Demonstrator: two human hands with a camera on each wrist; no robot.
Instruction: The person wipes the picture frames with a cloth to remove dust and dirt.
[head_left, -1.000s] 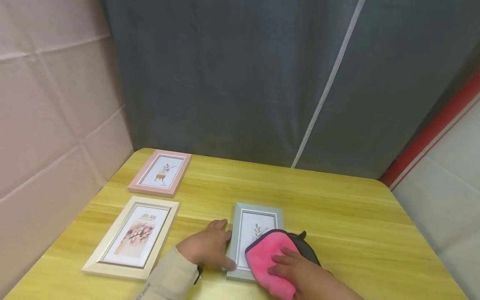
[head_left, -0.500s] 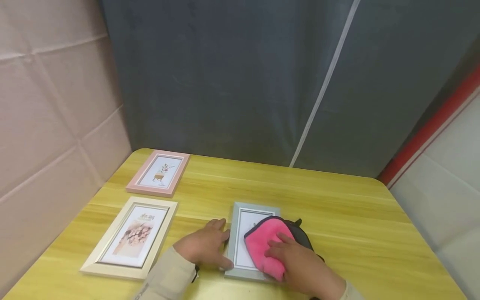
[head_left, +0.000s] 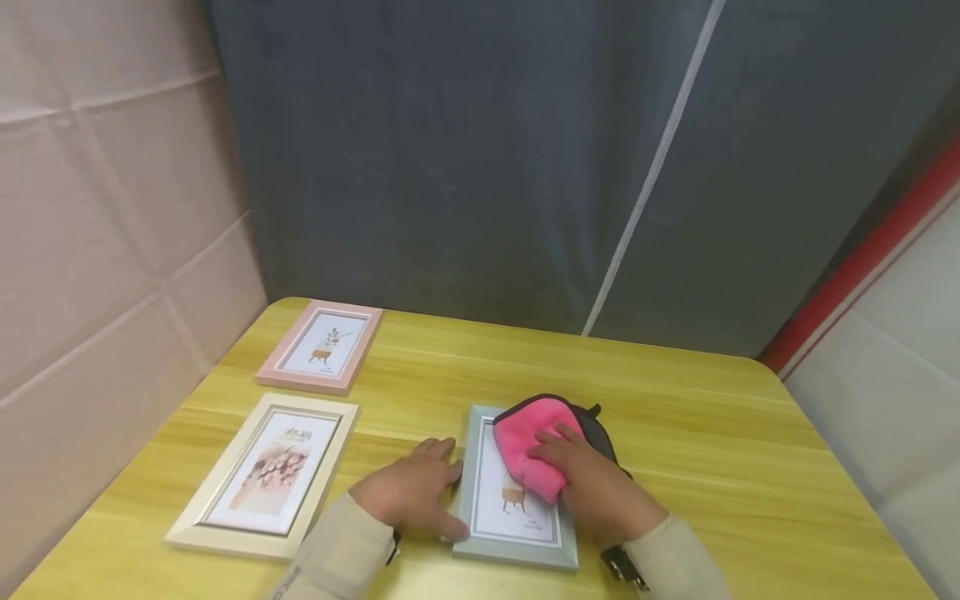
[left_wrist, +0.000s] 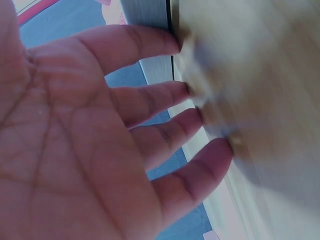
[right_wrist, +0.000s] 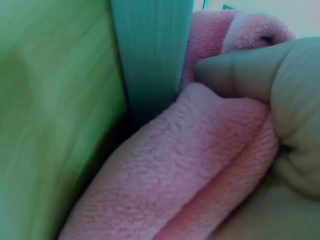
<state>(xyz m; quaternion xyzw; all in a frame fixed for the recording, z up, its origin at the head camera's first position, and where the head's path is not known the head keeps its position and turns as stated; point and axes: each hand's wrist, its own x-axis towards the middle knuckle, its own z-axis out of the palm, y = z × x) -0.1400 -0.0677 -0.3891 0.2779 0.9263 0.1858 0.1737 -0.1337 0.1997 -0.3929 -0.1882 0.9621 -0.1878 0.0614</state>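
A grey-blue picture frame [head_left: 516, 552] lies flat on the table, its picture partly covered by a pink plush cleaning cloth [head_left: 528, 437] with a dark edge and dark grey backing. My right hand [head_left: 600, 483] holds the cloth against the frame's upper right part; in the right wrist view, pink folds [right_wrist: 165, 165] bunch under the thumb beside the frame's edge [right_wrist: 152, 50]. My left hand [head_left: 412, 492] is spread at the frame's left side, its thumb at the lower left corner. In the left wrist view its fingertips [left_wrist: 220, 150] touch the tabletop.
A cream picture frame [head_left: 180, 521] with a flower picture lies left of my left hand. Behind it sits a pink picture frame [head_left: 296, 382]. The yellow wood-grain table [head_left: 675, 400] ends at a dark curtain [head_left: 450, 167], with pale walls on both sides.
My right hand and the cloth have slid away from me, up the grey-blue frame, uncovering the lower part of its picture. The left hand stays in place.
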